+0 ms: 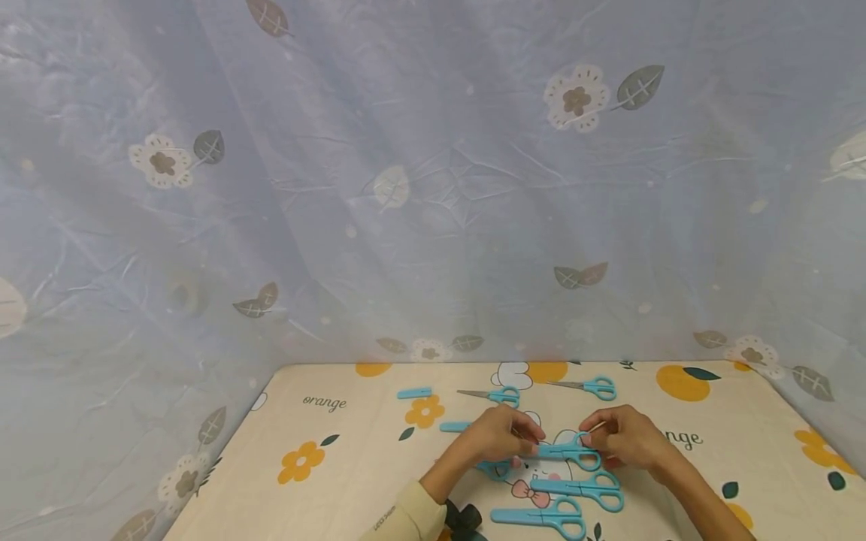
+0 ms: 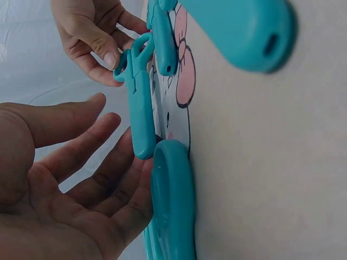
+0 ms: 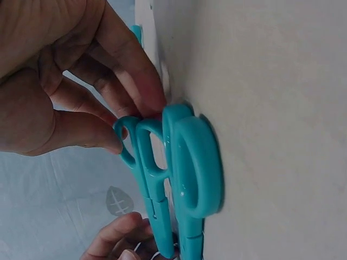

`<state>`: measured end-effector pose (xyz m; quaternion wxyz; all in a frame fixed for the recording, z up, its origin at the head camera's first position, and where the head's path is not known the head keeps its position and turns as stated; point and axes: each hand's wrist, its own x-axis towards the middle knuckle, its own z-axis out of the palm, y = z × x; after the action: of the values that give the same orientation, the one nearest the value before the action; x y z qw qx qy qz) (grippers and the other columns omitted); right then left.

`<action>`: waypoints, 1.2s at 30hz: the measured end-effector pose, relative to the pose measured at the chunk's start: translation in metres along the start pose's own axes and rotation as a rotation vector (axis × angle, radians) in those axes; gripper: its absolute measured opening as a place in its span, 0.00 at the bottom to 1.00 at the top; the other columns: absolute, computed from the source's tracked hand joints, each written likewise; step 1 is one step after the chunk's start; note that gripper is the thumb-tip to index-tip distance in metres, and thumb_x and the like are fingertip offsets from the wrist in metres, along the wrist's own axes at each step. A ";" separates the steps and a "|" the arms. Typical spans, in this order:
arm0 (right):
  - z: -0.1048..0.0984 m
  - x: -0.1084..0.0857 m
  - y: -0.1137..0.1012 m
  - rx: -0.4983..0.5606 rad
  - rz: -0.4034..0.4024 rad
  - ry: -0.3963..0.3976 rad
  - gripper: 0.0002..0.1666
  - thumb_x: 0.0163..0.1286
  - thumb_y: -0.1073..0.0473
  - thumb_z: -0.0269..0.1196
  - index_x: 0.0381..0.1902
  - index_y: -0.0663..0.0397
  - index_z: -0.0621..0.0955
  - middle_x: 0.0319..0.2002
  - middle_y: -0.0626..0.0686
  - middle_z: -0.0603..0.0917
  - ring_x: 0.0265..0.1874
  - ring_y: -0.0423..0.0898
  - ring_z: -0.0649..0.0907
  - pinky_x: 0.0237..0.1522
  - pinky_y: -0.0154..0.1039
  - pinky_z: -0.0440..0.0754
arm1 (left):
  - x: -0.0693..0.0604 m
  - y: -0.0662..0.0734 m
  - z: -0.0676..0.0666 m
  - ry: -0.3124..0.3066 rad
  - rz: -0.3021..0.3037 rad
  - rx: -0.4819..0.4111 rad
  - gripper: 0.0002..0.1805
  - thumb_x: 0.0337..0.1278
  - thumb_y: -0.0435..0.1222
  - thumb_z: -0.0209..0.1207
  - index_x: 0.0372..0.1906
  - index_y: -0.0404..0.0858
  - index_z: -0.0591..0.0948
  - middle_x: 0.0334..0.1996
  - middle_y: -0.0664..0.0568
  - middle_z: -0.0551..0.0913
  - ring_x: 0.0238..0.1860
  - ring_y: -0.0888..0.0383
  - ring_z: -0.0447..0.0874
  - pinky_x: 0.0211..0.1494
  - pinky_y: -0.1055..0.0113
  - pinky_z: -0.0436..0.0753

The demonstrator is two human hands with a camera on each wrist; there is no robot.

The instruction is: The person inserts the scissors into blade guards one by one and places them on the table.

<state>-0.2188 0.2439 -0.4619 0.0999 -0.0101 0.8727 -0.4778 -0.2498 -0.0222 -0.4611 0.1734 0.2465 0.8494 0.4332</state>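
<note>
My right hand (image 1: 625, 437) pinches a handle loop of turquoise scissors (image 1: 564, 451), whose blades are covered by a matching sheath. In the left wrist view these scissors (image 2: 142, 108) stand tilted, sheath tip downward. My left hand (image 1: 497, 434) is at the sheath tip, its thumb and fingers spread apart; the fingertips are behind the tip, and whether they touch it I cannot tell. Nearer to me lie two more sheathed scissors, one pair (image 1: 582, 488) just below the held one and another (image 1: 541, 517) at the front. A handle (image 1: 497, 470) shows partly beneath my left hand.
Farther back lie two scissors with bare metal blades, one in the middle (image 1: 501, 395) and one to the right (image 1: 598, 387). A loose turquoise sheath (image 1: 414, 393) is at the left, and another turquoise piece (image 1: 455, 427) is partly hidden by my left hand. A patterned curtain (image 1: 433, 225) hangs behind the table.
</note>
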 end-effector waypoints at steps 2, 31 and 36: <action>-0.002 -0.001 0.000 -0.007 0.005 -0.005 0.13 0.72 0.62 0.70 0.51 0.63 0.87 0.38 0.52 0.90 0.35 0.46 0.86 0.37 0.46 0.92 | -0.001 0.001 0.000 -0.009 0.000 -0.005 0.08 0.65 0.32 0.72 0.48 0.40 0.92 0.38 0.56 0.92 0.33 0.67 0.83 0.41 0.72 0.82; -0.026 -0.007 -0.004 -0.087 -0.043 -0.077 0.24 0.77 0.53 0.68 0.60 0.67 0.82 0.49 0.54 0.90 0.43 0.49 0.87 0.42 0.47 0.89 | -0.005 0.004 -0.014 -0.114 0.067 0.083 0.21 0.68 0.40 0.72 0.63 0.40 0.87 0.54 0.53 0.91 0.50 0.67 0.88 0.54 0.72 0.84; -0.027 -0.006 -0.005 -0.100 -0.067 -0.110 0.26 0.78 0.52 0.68 0.62 0.67 0.81 0.51 0.56 0.88 0.46 0.49 0.86 0.43 0.46 0.88 | -0.004 0.004 -0.019 -0.102 0.067 0.116 0.21 0.68 0.42 0.72 0.63 0.41 0.87 0.54 0.53 0.91 0.50 0.68 0.87 0.55 0.72 0.83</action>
<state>-0.2189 0.2646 -0.4422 0.1310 -0.0707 0.8879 -0.4353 -0.2552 -0.0351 -0.4470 0.1869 0.3063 0.8545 0.3757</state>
